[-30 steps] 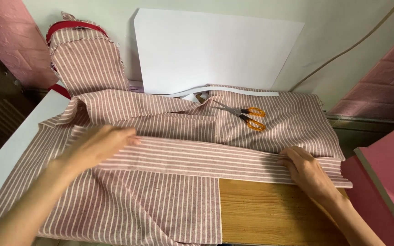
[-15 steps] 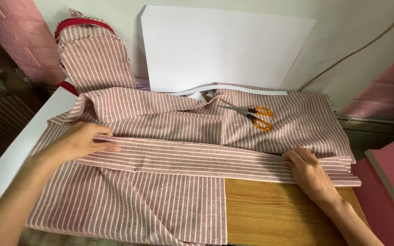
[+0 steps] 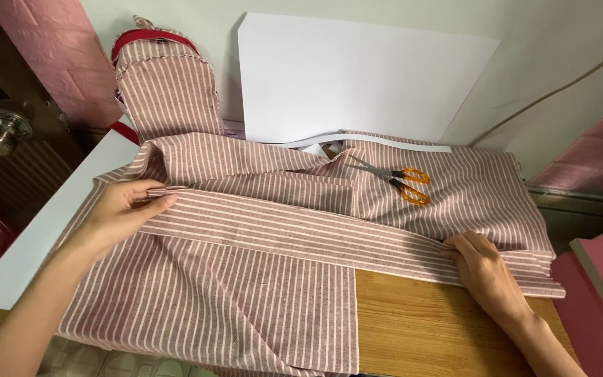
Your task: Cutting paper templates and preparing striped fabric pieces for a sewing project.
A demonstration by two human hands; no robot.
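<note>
My left hand [image 3: 123, 213] pinches the fabric [image 3: 266, 230] fold at the table's [image 3: 441, 328] left edge; right hand [image 3: 486, 269] pins it near the right. Keep tension even, stripes aligned.

two hands [image 3: 123, 213], one striped cloth [image 3: 259, 230], one scissors [image 3: 399, 180]

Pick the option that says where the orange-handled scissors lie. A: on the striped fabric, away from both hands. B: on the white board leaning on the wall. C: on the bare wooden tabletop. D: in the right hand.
A: the orange-handled scissors rest on the striped fabric, apart from the left hand and the right hand, which both grip the fabric's folded edge.
</note>
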